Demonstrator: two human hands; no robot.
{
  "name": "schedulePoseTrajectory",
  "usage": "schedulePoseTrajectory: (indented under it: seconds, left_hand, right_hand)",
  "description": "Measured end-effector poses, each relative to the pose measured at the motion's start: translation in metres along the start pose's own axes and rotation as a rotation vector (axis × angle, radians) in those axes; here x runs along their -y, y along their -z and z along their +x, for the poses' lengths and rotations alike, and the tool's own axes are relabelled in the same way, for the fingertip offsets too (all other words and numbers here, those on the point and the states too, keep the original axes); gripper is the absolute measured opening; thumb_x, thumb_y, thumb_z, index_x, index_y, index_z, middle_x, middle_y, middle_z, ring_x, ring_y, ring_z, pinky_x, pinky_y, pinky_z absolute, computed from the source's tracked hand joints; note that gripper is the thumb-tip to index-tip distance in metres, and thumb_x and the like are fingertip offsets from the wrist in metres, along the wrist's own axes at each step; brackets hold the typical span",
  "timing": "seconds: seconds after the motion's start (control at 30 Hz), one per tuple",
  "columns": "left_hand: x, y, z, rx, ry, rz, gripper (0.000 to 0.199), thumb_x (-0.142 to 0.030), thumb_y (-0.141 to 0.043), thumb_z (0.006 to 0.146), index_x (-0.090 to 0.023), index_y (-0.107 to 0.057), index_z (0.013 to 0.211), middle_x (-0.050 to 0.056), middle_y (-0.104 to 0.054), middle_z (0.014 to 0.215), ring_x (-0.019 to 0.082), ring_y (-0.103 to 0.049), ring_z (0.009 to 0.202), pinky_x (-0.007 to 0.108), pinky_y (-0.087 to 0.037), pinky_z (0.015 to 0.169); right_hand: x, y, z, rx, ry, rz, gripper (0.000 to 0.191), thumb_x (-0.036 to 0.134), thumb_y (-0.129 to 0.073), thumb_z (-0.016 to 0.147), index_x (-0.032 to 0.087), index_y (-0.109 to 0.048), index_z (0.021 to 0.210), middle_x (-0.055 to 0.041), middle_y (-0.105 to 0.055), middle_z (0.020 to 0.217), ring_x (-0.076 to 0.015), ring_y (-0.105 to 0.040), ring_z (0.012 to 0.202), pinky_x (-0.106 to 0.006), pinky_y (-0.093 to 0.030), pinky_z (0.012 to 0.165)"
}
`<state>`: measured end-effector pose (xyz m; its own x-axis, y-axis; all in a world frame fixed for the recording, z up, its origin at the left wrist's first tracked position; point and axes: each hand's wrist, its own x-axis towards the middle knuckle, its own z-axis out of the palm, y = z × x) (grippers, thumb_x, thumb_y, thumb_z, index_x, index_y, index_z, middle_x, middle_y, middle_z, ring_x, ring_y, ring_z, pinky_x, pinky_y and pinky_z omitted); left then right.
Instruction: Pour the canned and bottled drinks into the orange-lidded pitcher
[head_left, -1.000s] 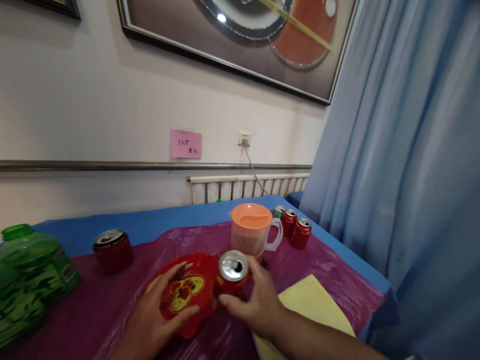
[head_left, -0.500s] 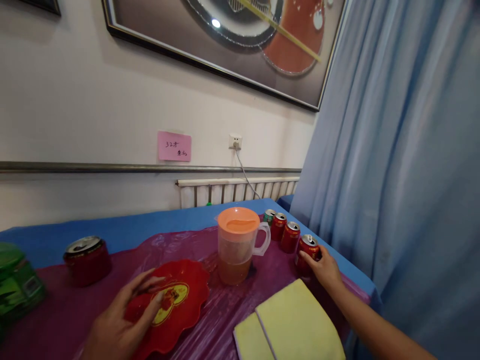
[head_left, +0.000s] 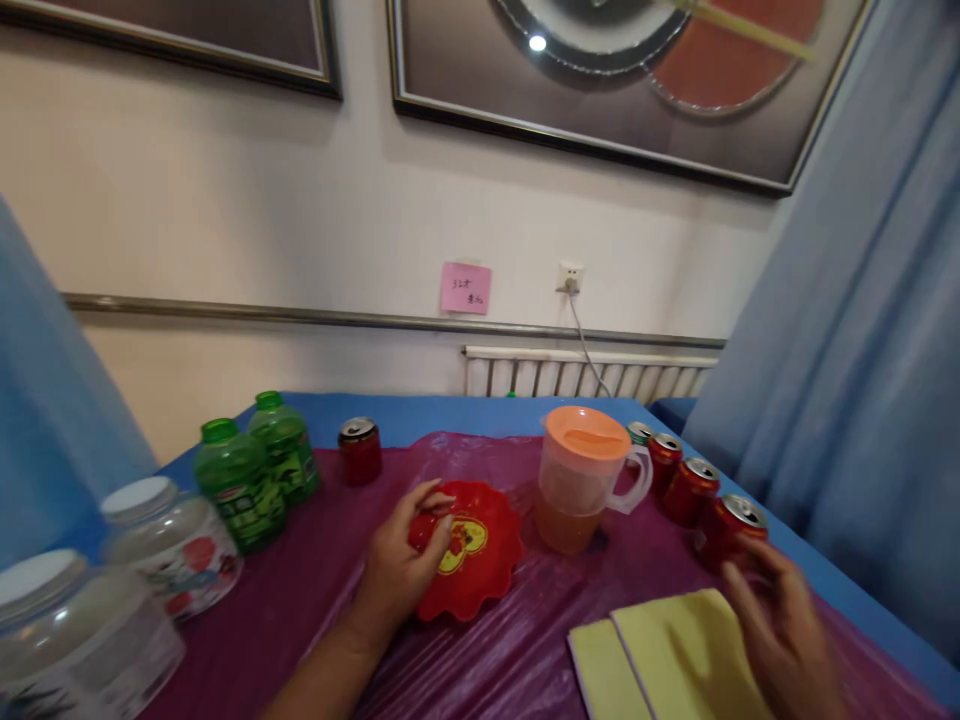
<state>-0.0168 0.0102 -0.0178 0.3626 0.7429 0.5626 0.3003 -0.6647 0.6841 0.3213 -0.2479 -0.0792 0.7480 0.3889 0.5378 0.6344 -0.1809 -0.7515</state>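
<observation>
- The left hand (head_left: 409, 560) lies palm down on the near left rim of the red plate (head_left: 472, 560), its grip spread loosely with fingertips resting on the plate; the forearm comes in from the lower middle.
- The right hand (head_left: 780, 625) hovers low at the right, blurred, fingers spread and holding nothing, over the yellow cloth (head_left: 667, 660).
- The nearest red can (head_left: 731, 530) stands upright just beyond the right fingertips, apart from them, last in a row of cans (head_left: 686, 485).
- Between plate and cans stands the orange-lidded pitcher (head_left: 585, 480).
- On the bench (head_left: 300, 590), well left, stand green bottles (head_left: 255, 475), white-lidded jars (head_left: 172, 540) and a lone red can (head_left: 360, 450).
</observation>
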Motion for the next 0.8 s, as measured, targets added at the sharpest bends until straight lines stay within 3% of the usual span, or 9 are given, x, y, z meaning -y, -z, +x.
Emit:
schedulePoseTrajectory:
  seconds: [0.1, 0.2, 0.27, 0.37, 0.43, 0.53, 0.63, 0.8]
  left_hand:
    - [-0.004, -0.001, -0.002, -0.030, 0.006, -0.031, 0.041, -0.034, -0.058, 0.090, -0.019, -0.052, 0.127, 0.007, -0.076, 0.107, 0.021, -0.073, 0.098, 0.038, -0.055, 0.097]
    - [-0.008, 0.000, -0.001, -0.074, -0.004, -0.074, 0.040, -0.030, -0.059, 0.089, -0.018, -0.052, 0.126, 0.007, -0.075, 0.107, 0.020, -0.072, 0.098, 0.038, -0.054, 0.098]
    - [-0.010, 0.003, 0.001, -0.114, -0.002, -0.119, 0.040, -0.028, -0.060, 0.087, -0.018, -0.053, 0.125, 0.008, -0.075, 0.106, 0.019, -0.072, 0.097, 0.037, -0.054, 0.097]
    - [-0.014, 0.010, 0.006, -0.176, 0.003, -0.152, 0.040, -0.026, -0.062, 0.085, -0.018, -0.055, 0.124, 0.007, -0.075, 0.105, 0.018, -0.072, 0.095, 0.037, -0.054, 0.096]
    - [-0.016, 0.015, 0.009, -0.210, 0.000, -0.148, 0.040, -0.025, -0.062, 0.085, -0.018, -0.056, 0.123, 0.006, -0.075, 0.103, 0.018, -0.072, 0.094, 0.036, -0.055, 0.094]
    - [-0.019, 0.021, 0.014, -0.252, 0.007, -0.166, 0.037, -0.024, -0.062, 0.084, -0.018, -0.058, 0.121, 0.006, -0.075, 0.100, 0.018, -0.072, 0.091, 0.035, -0.056, 0.091]
    - [-0.020, 0.023, 0.018, -0.282, 0.036, -0.204, 0.035, -0.025, -0.063, 0.084, -0.018, -0.060, 0.118, 0.007, -0.076, 0.098, 0.018, -0.072, 0.091, 0.036, -0.056, 0.090]
    - [-0.017, 0.030, 0.029, -0.315, 0.128, -0.250, 0.040, -0.030, -0.064, 0.083, -0.016, -0.059, 0.119, 0.010, -0.075, 0.102, 0.020, -0.072, 0.094, 0.036, -0.056, 0.090]
  right_hand:
    - [0.056, -0.044, -0.067, 0.368, 0.318, 0.172, 0.036, 0.046, -0.060, 0.090, 0.031, -0.064, 0.123, -0.0078, -0.070, 0.118, -0.0297, -0.068, 0.102, -0.040, -0.057, 0.082]
    - [0.124, -0.105, -0.134, 0.803, 0.670, 0.294, 0.040, 0.050, -0.069, 0.083, 0.032, -0.067, 0.119, -0.0055, -0.071, 0.119, -0.0306, -0.068, 0.102, -0.041, -0.057, 0.084]
    - [0.163, -0.141, -0.170, 0.934, 0.734, 0.241, 0.033, 0.046, -0.069, 0.085, 0.031, -0.069, 0.115, -0.0044, -0.070, 0.122, -0.0308, -0.066, 0.106, -0.044, -0.055, 0.090]
    - [0.199, -0.176, -0.202, 0.969, 0.814, 0.182, 0.041, 0.045, -0.069, 0.086, 0.023, -0.067, 0.121, -0.0091, -0.067, 0.128, -0.0334, -0.060, 0.117, -0.048, -0.050, 0.099]
    - [0.207, -0.193, -0.213, 0.941, 0.848, 0.181, 0.040, 0.040, -0.069, 0.088, 0.019, -0.067, 0.122, -0.0106, -0.069, 0.124, -0.0318, -0.062, 0.115, -0.044, -0.052, 0.097]
    - [0.206, -0.214, -0.224, 0.852, 0.736, 0.133, 0.030, 0.030, -0.065, 0.092, 0.020, -0.070, 0.120, -0.0106, -0.073, 0.117, -0.0297, -0.068, 0.103, -0.041, -0.057, 0.087]
    - [0.204, -0.226, -0.234, 0.779, 0.617, 0.111, 0.027, 0.030, -0.064, 0.092, 0.021, -0.073, 0.116, -0.0116, -0.075, 0.112, -0.0324, -0.071, 0.096, -0.044, -0.059, 0.080]
    - [0.207, -0.231, -0.239, 0.770, 0.631, 0.165, 0.027, 0.029, -0.061, 0.094, 0.028, -0.072, 0.118, -0.0070, -0.076, 0.107, -0.0324, -0.071, 0.100, -0.044, -0.058, 0.081]
